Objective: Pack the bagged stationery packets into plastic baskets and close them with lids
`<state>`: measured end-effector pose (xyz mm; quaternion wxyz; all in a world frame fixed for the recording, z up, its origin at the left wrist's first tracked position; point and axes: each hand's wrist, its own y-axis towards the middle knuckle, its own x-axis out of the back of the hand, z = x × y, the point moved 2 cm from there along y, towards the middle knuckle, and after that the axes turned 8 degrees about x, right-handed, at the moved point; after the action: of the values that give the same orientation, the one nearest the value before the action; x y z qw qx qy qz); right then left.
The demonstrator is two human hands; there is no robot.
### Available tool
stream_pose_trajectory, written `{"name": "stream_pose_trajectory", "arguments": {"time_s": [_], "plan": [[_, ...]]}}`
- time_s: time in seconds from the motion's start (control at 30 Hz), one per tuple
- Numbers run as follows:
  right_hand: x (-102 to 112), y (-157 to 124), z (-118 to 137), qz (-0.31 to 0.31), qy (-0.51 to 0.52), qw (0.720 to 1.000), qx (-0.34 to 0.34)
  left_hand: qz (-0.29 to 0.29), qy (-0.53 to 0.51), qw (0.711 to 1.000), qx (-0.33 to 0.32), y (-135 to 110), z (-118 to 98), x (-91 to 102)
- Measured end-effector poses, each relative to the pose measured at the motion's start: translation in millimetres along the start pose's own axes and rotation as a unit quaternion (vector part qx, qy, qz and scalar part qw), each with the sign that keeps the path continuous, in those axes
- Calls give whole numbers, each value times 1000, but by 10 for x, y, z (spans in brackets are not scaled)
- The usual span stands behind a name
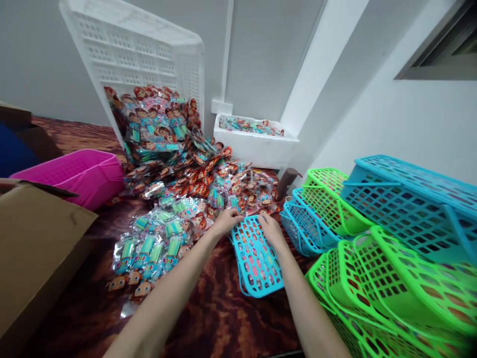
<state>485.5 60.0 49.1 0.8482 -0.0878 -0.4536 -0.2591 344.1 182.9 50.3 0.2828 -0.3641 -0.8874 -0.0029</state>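
Observation:
A small blue plastic basket [275, 284] with a perforated lid sits on the dark patterned surface, filled with something pinkish that shows through the holes. At its far left corner, my left hand [227, 221] has its fingers curled on the rim. My right hand [271, 231] grips the far right corner with bent fingers. Just left of the basket lie clear packets [152, 248] with green sticks and cartoon-head cards. Beyond both hands spreads a heap of similar packets [194, 174].
A tipped white crate [130, 54] spills packets at the back. Behind stands a white foam box [257, 146]. On the left are a pink basket [89, 184] and a cardboard box [40, 248]. Green baskets [346, 283] and a large blue basket [406, 209] are stacked at right.

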Motion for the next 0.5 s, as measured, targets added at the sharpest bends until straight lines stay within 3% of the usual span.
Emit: {"name": "stream_pose_trajectory", "arguments": {"time_s": [0.17,0.3,0.43,0.5], "plan": [[-22,46,-12,17,-78,996,-31,6,-48,999,17,97,244,-186],[59,34,115,25,-125,991,-36,-32,-57,998,25,-14,214,-208],[-15,-339,454,-1,-170,985,11,-106,-45,992,45,-219,92,-179],[-195,-678,576,-15,-251,962,108,-133,-49,988,56,-297,64,-184]]}}
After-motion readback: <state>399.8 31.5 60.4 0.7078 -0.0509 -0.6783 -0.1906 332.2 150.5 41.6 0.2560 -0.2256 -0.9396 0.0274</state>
